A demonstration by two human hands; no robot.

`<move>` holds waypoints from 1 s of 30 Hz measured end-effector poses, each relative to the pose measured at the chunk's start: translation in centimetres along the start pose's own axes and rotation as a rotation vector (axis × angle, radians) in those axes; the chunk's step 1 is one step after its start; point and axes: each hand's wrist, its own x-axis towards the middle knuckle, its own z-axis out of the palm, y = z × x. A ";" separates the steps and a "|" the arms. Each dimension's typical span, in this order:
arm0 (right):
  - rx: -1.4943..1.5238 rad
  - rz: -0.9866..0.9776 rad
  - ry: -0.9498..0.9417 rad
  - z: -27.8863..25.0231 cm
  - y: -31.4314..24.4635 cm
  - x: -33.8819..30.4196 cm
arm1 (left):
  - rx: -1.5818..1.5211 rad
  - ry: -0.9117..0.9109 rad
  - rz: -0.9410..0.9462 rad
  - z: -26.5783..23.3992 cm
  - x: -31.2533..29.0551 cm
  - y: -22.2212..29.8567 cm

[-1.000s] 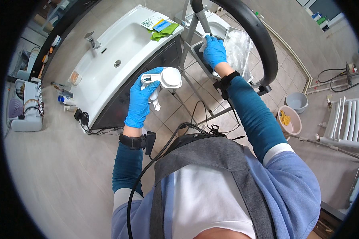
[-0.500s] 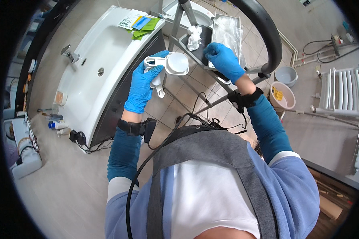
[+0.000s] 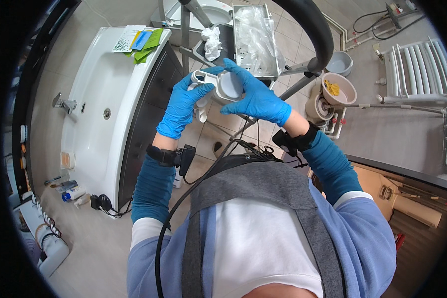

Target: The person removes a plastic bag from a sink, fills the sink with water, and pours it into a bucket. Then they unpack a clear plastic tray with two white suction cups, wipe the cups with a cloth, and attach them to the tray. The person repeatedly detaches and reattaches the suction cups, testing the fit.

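Both hands wear blue gloves and meet in front of me around a white plastic holder (image 3: 230, 85) with a round, pale disc on its right part. My left hand (image 3: 180, 105) is closed on the holder's left side, with the thumb over its white arm. My right hand (image 3: 260, 101) curves around the disc, fingers along its far edge and thumb at its near edge. A further white piece of the holder hangs below the left fingers. The undersides of the holder and some fingertips are hidden.
On the left is a white sink (image 3: 97, 89) with green, blue and white packets (image 3: 143, 39) on its corner. Beyond my hands stand a dark tray (image 3: 227, 42) with crumpled tissue (image 3: 212, 43) and a rack with clear plastic (image 3: 253, 35). A black curved handle (image 3: 317, 35) arches at right.
My right hand has left the tray area and come left to the holder's round disc. My left hand keeps its hold. The whole view has shifted, with the sink moving left and down.
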 end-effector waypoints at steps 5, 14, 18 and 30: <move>-0.053 0.095 0.038 -0.1 0.9 -1.4 | 0.118 -0.070 -0.090 1.6 0.3 -0.7; -0.092 0.295 -0.274 -7.9 1.5 -6.7 | 0.060 -0.139 -0.310 2.3 2.5 -4.4; -0.103 0.236 -0.384 -11.3 2.3 -9.1 | 0.134 0.045 -0.353 4.7 3.2 -7.1; -0.001 0.193 -0.442 -24.2 10.2 -17.0 | -0.249 0.312 -0.414 13.2 5.7 -10.4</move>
